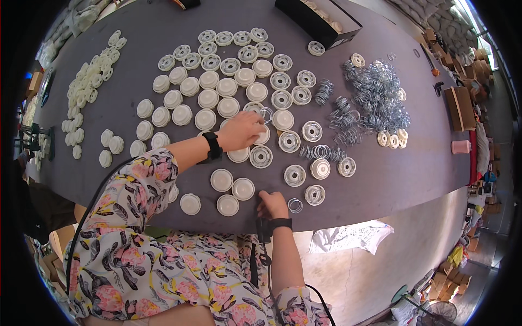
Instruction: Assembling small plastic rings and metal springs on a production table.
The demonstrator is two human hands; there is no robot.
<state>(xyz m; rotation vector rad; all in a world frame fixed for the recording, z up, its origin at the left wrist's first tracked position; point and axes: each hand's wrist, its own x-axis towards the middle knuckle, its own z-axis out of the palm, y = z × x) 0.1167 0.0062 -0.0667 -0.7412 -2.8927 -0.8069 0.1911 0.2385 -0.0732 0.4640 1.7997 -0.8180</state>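
Observation:
My left hand point(242, 131) reaches over the middle of a group of round white plastic parts. Its fingers are closed at a metal coil spring point(266, 114), beside a ring-shaped white part point(253, 107) that the hand partly covers. Under its palm side, more white caps point(238, 155) are partly hidden. Near the table's front edge is my right hand point(273, 205), fingers curled together; what they hold, if anything, is hidden. A loose spring point(295, 205) lies just right of it, and a smooth white cap point(243, 189) to its left. Both wrists wear black bands.
A tangled heap of springs point(378, 98) covers the right of the grey table point(380, 168). Small cream plastic pieces point(89, 76) are piled at the left. A black open box point(318, 24) stands at the back. Dark cables run along my arms; a pink thread spool point(461, 146) sits far right.

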